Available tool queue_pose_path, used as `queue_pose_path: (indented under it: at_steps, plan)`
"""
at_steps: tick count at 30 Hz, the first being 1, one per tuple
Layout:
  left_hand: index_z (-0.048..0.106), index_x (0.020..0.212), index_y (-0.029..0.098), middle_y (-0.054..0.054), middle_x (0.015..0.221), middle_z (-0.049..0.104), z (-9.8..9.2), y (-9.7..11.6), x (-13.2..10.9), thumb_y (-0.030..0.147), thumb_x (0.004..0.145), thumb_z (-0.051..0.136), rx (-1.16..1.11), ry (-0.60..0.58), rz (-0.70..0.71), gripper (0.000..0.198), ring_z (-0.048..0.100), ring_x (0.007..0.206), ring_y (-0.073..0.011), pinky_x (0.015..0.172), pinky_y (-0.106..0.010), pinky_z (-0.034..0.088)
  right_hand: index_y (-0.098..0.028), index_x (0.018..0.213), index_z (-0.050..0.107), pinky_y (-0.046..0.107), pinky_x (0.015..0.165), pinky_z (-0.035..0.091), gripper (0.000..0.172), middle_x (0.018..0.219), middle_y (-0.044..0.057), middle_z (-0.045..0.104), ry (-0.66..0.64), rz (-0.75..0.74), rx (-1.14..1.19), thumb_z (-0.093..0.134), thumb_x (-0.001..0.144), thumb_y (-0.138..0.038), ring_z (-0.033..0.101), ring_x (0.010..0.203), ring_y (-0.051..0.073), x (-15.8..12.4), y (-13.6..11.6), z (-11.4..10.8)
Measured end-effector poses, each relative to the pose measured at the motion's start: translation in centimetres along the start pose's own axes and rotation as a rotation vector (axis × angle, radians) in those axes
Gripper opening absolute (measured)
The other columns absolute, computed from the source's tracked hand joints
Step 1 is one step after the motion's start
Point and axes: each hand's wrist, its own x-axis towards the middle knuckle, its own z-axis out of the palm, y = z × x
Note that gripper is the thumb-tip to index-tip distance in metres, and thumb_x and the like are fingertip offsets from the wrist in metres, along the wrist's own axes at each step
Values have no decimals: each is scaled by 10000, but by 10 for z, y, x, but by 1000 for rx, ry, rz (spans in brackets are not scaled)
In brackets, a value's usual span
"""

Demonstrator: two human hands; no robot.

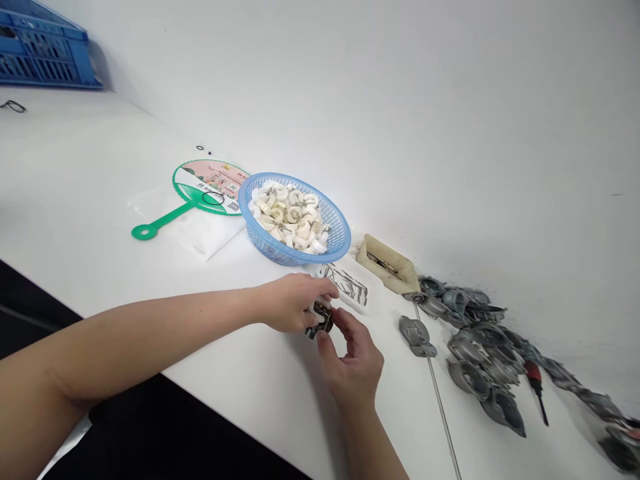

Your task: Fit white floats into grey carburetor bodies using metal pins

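My left hand [293, 303] is closed on a small dark metal part [323, 323] with a whitish piece at its upper side. My right hand [354, 360] grips the same part from the right, between thumb and curled fingers. Fingers cover much of it, so its exact kind does not show. Just beyond my hands lies a white tray [376, 283] holding several thin grey metal pins [347, 285]. Behind that, a blue plastic basket [257, 241] is filled with white curved plastic pieces [295, 217] that carry small metal bits.
Grey metal castings [490, 350] are heaped on the right, with a red-and-black tool [535, 383] among them. One casting [415, 333] lies apart. A beige bin [400, 279] stands by the wall. Left are a green-handled fan [167, 217] and a blue crate [47, 53].
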Motion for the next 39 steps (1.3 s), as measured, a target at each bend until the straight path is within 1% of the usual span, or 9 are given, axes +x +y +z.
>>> queue_pose_path:
  at_steps: [4, 7, 12, 18, 20, 24, 27, 33, 39]
  plan:
    - [435, 1160, 195, -81, 1064, 623, 3, 1, -7, 160, 708, 580, -131, 31, -81, 476, 602, 899, -223, 759, -341, 466, -199, 1086, 589, 435, 859, 518, 358, 1017, 88, 644, -7, -83, 26, 627, 735, -259, 626, 921, 248, 0, 0, -1]
    - [420, 1163, 199, -60, 1025, 641, 5, 1, -13, 147, 677, 599, -224, 57, -124, 520, 608, 883, -210, 769, -343, 475, -215, 1075, 595, 437, 857, 515, 327, 1051, 93, 630, -55, -119, 125, 627, 750, -238, 605, 971, 255, 2, 1, -4]
    - [410, 1199, 222, -42, 1071, 636, 8, 3, -20, 187, 659, 612, -296, 107, -164, 577, 603, 938, -211, 837, -353, 475, -246, 1082, 590, 449, 853, 511, 352, 1066, 82, 612, -206, -29, 323, 671, 742, -211, 584, 1011, 259, 4, 6, -7]
    - [425, 1227, 231, -45, 1094, 636, 5, 10, -21, 184, 639, 636, -327, 91, -242, 627, 608, 937, -221, 760, -324, 503, -230, 1070, 601, 444, 849, 514, 368, 1035, 87, 626, -207, 59, 401, 705, 717, -226, 594, 976, 255, 2, 9, -6]
    - [424, 1234, 230, -49, 1098, 638, 5, 11, -20, 199, 639, 656, -324, 85, -267, 639, 620, 880, -210, 717, -311, 505, -220, 1068, 600, 446, 853, 514, 373, 1035, 93, 632, -194, 109, 451, 714, 713, -237, 603, 964, 253, 1, 10, -5]
    - [411, 1254, 234, -57, 1123, 631, 7, 9, -18, 239, 622, 706, -339, 69, -308, 697, 606, 650, -142, 595, -275, 491, -218, 1060, 599, 431, 811, 530, 374, 1037, 94, 638, -210, 194, 550, 725, 709, -249, 617, 936, 248, 0, 11, -5]
    - [413, 1253, 235, -57, 1128, 632, 7, 11, -18, 254, 622, 715, -336, 69, -334, 700, 590, 593, -121, 551, -255, 477, -221, 1061, 596, 426, 788, 535, 377, 1042, 95, 643, -229, 224, 578, 728, 709, -244, 619, 941, 253, -1, 13, -7]
    - [434, 1218, 229, -55, 1119, 637, 11, 13, -20, 268, 620, 711, -306, 92, -361, 660, 634, 737, -175, 585, -260, 491, -216, 1064, 599, 422, 777, 546, 394, 1056, 105, 644, -217, 226, 567, 739, 700, -271, 623, 936, 256, -3, 17, -9]
    - [491, 1108, 234, -28, 1057, 652, 21, 11, -22, 283, 668, 673, -232, 146, -331, 479, 598, 988, -243, 775, -328, 492, -229, 1054, 609, 432, 810, 541, 368, 1085, 97, 630, -246, 246, 579, 731, 708, -260, 615, 959, 250, -1, 13, -13]
